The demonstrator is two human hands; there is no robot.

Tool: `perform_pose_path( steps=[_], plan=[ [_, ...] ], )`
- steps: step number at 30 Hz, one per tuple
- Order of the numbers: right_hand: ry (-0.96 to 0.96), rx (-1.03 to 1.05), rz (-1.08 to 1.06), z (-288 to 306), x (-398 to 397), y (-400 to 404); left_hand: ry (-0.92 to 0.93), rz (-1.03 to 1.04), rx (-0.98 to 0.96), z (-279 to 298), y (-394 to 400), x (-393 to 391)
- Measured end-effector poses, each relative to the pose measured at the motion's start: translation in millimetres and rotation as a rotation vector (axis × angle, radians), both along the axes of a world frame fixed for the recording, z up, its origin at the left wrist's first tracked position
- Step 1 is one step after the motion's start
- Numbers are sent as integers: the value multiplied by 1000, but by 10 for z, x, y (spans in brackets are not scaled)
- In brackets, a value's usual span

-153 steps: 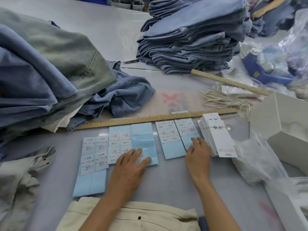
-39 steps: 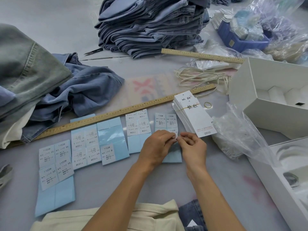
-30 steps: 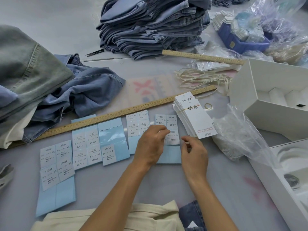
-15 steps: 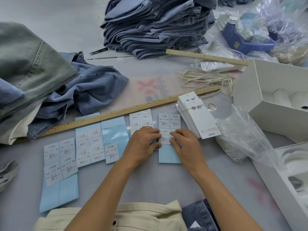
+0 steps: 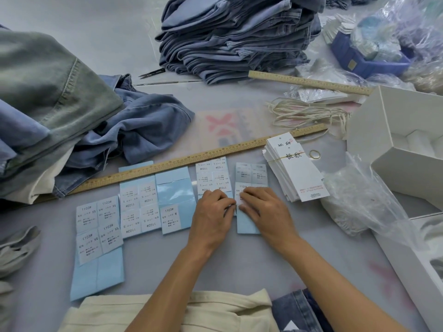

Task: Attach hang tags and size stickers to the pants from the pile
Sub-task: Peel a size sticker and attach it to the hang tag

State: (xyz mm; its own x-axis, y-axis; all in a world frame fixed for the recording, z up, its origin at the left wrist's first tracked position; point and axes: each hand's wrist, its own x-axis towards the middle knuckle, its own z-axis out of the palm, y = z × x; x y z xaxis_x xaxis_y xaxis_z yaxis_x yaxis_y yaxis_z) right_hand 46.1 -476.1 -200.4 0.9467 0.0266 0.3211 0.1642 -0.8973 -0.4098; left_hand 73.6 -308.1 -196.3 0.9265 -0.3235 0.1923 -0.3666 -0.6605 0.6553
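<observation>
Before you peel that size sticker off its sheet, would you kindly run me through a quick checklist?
1. Both hands at the rightmost sticker sheet: left hand, right hand: ok.
2. Sticker edge lifted: cannot tell, fingers cover it.
3. Hang tags beside the sheet, banded: ok.
4. Strings behind the long ruler: ok.
5. Pants laid flat for tagging: not ok, still heaped.

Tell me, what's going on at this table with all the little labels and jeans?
A person is working on size stickers. Both the left hand and the right hand are picking at a sticker on the rightmost blue sticker sheet. More sheets lie in a row beside a long wooden ruler. A banded stack of hang tags waits to the right, untouched, and folded jeans are piled at the back.
</observation>
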Motion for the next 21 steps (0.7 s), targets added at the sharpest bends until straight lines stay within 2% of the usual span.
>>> perform_pose_path(
  steps=[2, 4, 9, 14, 19, 21],
  plan=[
    [74, 176, -78, -30, -11, 4, 8, 9, -6, 1, -3, -2],
    [106, 267, -116, -35, 10, 7, 24, 25, -12, 2, -5, 1],
    [132, 302, -154, -33, 60, -19, 128, 67, -20, 45, -60, 42],
    [181, 341, -135, -47, 68, -13, 157, 68, 53, 71, -125, 54],
    [172, 383, -139, -12, 92, -14, 189, 89, 6, 72, -124, -3],
    [201, 418, -142, 10, 107, -16, 249, 118, -86, 108, -129, 1]
  ],
)
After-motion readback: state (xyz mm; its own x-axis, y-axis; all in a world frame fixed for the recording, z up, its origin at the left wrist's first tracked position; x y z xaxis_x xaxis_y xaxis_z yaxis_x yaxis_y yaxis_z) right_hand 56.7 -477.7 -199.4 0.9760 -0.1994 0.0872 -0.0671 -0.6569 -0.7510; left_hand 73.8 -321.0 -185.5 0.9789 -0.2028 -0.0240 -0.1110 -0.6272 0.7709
